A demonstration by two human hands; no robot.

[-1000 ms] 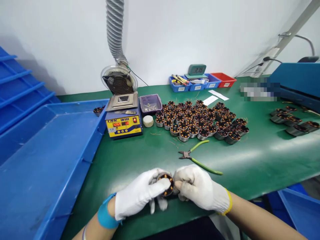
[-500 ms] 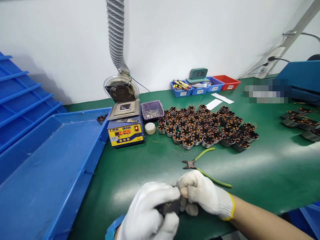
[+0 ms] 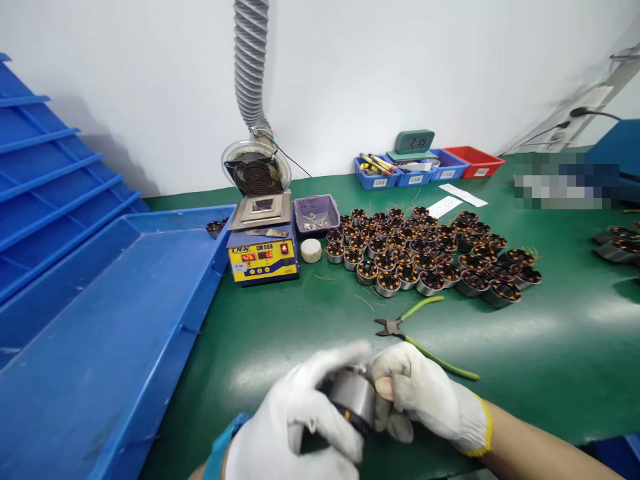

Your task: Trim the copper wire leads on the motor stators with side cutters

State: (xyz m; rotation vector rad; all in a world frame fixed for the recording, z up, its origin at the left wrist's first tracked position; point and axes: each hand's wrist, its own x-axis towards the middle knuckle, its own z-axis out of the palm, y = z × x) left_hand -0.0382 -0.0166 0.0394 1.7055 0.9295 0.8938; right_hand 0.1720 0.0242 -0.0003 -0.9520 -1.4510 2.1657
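curling round a silver-and-black metal cylinder (image 3: 357,397), the white-gloved, blue-banded left hand (image 3: 290,417) held it over the green table (image 3: 280,327), towards its near edge. the yellow-cuffed, white-gloved right hand (image 3: 425,393) touched its side, thumb and fingers pressed together; whether they pinched anything was unclear. green-handled pliers (image 3: 393,327) lay spread beyond.

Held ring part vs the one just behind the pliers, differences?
Held ring part is tilted in the left hand; table ring part sits flat on the green bench. Held one mostly shows its silver side; table one also its orange-dotted top. Both have silver walls and orange spots.
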